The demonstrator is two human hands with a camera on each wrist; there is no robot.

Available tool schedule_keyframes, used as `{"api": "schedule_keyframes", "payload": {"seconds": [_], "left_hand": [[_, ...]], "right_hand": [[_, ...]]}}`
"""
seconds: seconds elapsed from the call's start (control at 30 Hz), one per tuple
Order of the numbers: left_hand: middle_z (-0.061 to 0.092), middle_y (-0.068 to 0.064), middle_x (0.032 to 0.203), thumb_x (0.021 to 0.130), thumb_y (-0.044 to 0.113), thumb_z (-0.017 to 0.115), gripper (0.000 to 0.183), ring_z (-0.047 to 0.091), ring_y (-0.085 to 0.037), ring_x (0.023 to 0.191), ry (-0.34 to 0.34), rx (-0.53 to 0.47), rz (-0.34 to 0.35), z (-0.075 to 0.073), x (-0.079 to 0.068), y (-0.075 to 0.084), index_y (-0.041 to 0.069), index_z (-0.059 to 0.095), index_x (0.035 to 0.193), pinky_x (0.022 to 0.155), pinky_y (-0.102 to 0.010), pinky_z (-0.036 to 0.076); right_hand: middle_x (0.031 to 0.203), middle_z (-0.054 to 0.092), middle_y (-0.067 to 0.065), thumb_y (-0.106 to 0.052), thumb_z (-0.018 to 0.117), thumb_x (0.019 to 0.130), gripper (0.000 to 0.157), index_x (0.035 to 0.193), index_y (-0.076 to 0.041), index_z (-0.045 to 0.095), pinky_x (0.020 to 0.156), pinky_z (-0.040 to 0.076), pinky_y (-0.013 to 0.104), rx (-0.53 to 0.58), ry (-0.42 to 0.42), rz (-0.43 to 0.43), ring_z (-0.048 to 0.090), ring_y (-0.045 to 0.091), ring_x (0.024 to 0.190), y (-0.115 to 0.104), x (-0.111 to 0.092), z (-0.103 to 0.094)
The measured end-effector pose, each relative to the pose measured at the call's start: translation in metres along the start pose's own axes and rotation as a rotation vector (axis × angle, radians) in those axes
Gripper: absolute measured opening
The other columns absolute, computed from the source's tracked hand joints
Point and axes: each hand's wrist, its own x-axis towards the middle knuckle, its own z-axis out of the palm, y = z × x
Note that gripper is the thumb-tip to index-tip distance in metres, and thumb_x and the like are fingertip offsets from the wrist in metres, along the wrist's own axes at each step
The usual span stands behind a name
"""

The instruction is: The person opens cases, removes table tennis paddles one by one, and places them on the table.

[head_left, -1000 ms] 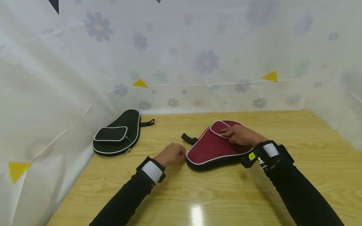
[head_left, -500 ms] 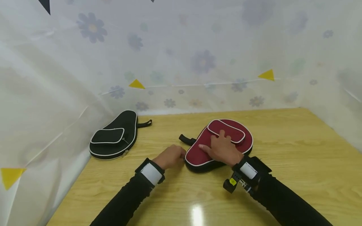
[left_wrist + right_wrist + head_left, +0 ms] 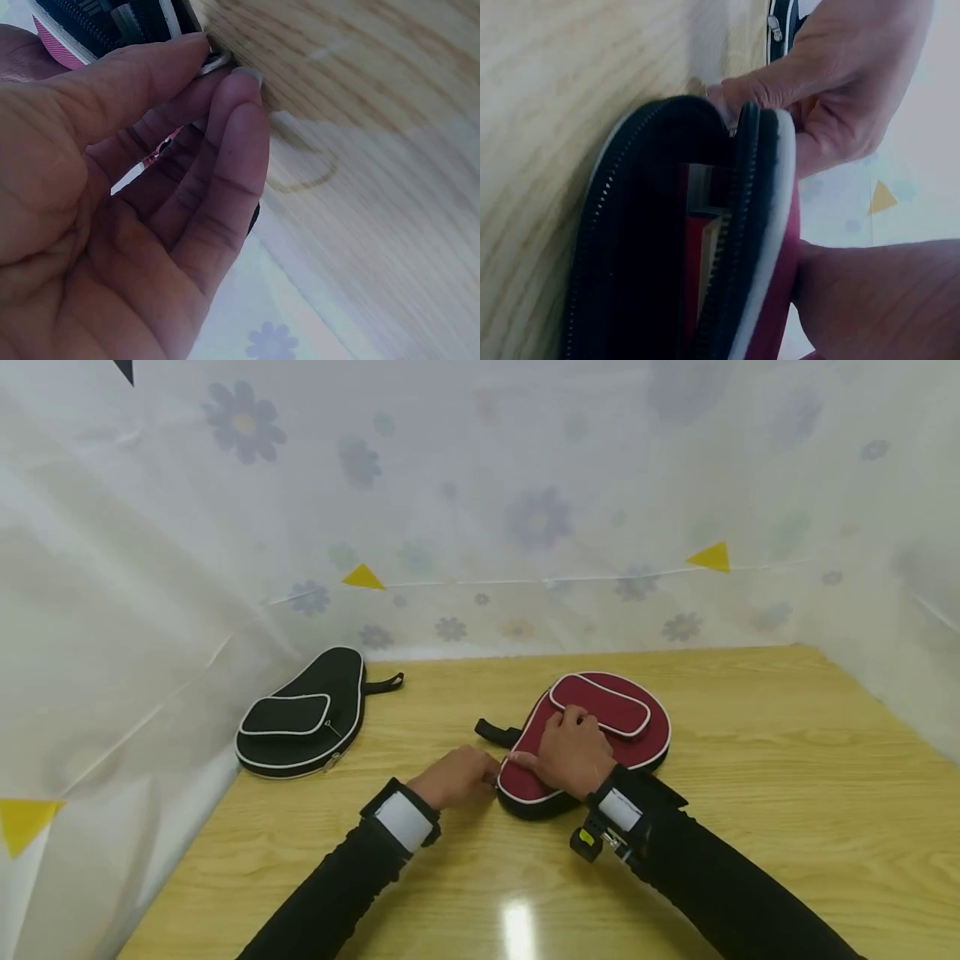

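A maroon table tennis paddle case (image 3: 651, 737) with white piping lies flat on the table, its narrow end toward my left hand (image 3: 459, 777). That hand pinches a metal zipper pull (image 3: 216, 64) between thumb and fingers at this end. My right hand (image 3: 576, 753) rests on top of the case, fingers bent near the small pocket (image 3: 603, 703) and thumb toward the narrow end. From the right wrist, the zipper (image 3: 746, 180) gapes along the near side. A red-edged, wood-coloured thing (image 3: 705, 262), partly hidden, sits inside.
At the back left of the wooden table (image 3: 787, 793) lies a black case (image 3: 341, 706) of the same shape, with a wrist strap. The maroon case's black strap (image 3: 497, 733) sticks out leftward. A flowered white sheet (image 3: 540, 460) hangs behind and at both sides.
My right hand has moved left across the case, from the pocket toward the narrow end, uncovering the wide end. The left hand stays at the zipper pull.
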Motion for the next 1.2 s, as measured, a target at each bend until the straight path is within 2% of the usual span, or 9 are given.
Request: {"api": "schedule_keyframes", "payload": {"seconds": [0.13, 0.23, 0.4, 0.57, 0.7, 0.8, 0.93, 1.07, 1.2], "left_hand": [[0.070, -0.001, 0.081, 0.087, -0.004, 0.073, 0.008, 0.051, -0.006, 0.071, 0.001, -0.022, -0.009, 0.000, 0.000, 0.000, 0.004, 0.075, 0.088, 0.067, -0.023, 0.047], [0.063, 0.000, 0.076, 0.087, -0.004, 0.072, 0.009, 0.048, -0.008, 0.068, -0.014, -0.057, -0.049, 0.001, 0.002, -0.001, 0.004, 0.073, 0.084, 0.063, -0.023, 0.042], [0.063, 0.001, 0.076, 0.089, -0.003, 0.070, 0.011, 0.048, -0.009, 0.068, -0.004, -0.087, -0.084, 0.001, 0.004, -0.003, 0.007, 0.074, 0.087, 0.064, -0.023, 0.040], [0.053, 0.004, 0.068, 0.087, -0.005, 0.070, 0.013, 0.043, -0.008, 0.063, 0.050, -0.087, -0.048, 0.002, 0.004, -0.003, 0.004, 0.069, 0.078, 0.059, -0.021, 0.035], [0.042, 0.006, 0.065, 0.088, -0.004, 0.069, 0.020, 0.039, -0.008, 0.060, 0.055, -0.092, -0.026, 0.002, 0.006, -0.001, 0.003, 0.061, 0.071, 0.057, -0.021, 0.030], [0.041, 0.006, 0.065, 0.089, -0.004, 0.069, 0.020, 0.039, -0.007, 0.059, 0.043, -0.102, -0.013, 0.004, 0.008, 0.001, 0.003, 0.061, 0.072, 0.057, -0.021, 0.030], [0.039, 0.006, 0.063, 0.088, -0.004, 0.070, 0.022, 0.037, -0.006, 0.058, 0.038, -0.100, 0.012, 0.006, 0.009, 0.005, 0.002, 0.059, 0.070, 0.057, -0.021, 0.029], [0.039, 0.007, 0.061, 0.086, -0.005, 0.070, 0.026, 0.037, -0.006, 0.058, 0.028, -0.110, 0.001, 0.008, 0.008, 0.009, 0.004, 0.056, 0.067, 0.056, -0.021, 0.029], [0.041, 0.007, 0.062, 0.086, -0.003, 0.072, 0.025, 0.040, -0.007, 0.058, 0.013, -0.133, -0.023, 0.009, 0.008, 0.014, 0.004, 0.057, 0.067, 0.057, -0.021, 0.030]], "right_hand": [[0.115, 0.056, 0.041, -0.064, 0.065, 0.089, 0.090, 0.125, 0.017, 0.057, 0.073, 0.058, 0.053, 0.030, -0.140, 0.022, 0.064, 0.052, 0.095, 0.003, 0.008, 0.000], [0.123, 0.050, 0.043, -0.065, 0.063, 0.090, 0.087, 0.134, 0.010, 0.053, 0.075, 0.057, 0.056, 0.078, -0.236, 0.032, 0.062, 0.056, 0.100, 0.006, 0.012, 0.001], [0.128, 0.047, 0.042, -0.063, 0.062, 0.092, 0.081, 0.134, 0.006, 0.055, 0.075, 0.057, 0.057, 0.099, -0.269, 0.004, 0.060, 0.056, 0.104, 0.011, 0.014, 0.003], [0.135, 0.045, 0.039, -0.063, 0.059, 0.093, 0.077, 0.139, 0.000, 0.056, 0.078, 0.056, 0.058, 0.112, -0.318, -0.036, 0.057, 0.053, 0.111, 0.014, 0.017, 0.002], [0.143, 0.041, 0.034, -0.065, 0.058, 0.093, 0.078, 0.148, -0.010, 0.051, 0.084, 0.053, 0.060, 0.137, -0.375, -0.060, 0.056, 0.053, 0.115, 0.019, 0.019, -0.001], [0.144, 0.041, 0.031, -0.066, 0.060, 0.091, 0.080, 0.151, -0.015, 0.049, 0.084, 0.053, 0.063, 0.174, -0.381, -0.090, 0.054, 0.052, 0.118, 0.023, 0.020, -0.001], [0.139, 0.044, 0.031, -0.062, 0.064, 0.090, 0.078, 0.149, -0.014, 0.052, 0.082, 0.053, 0.063, 0.227, -0.362, -0.155, 0.054, 0.051, 0.114, 0.030, 0.019, -0.002], [0.136, 0.046, 0.031, -0.058, 0.067, 0.091, 0.075, 0.147, -0.009, 0.054, 0.091, 0.051, 0.058, 0.233, -0.336, -0.241, 0.053, 0.048, 0.114, 0.034, 0.018, -0.001], [0.142, 0.044, 0.033, -0.053, 0.069, 0.091, 0.074, 0.147, -0.008, 0.054, 0.099, 0.046, 0.056, 0.246, -0.328, -0.294, 0.051, 0.051, 0.122, 0.037, 0.018, 0.002]]}}
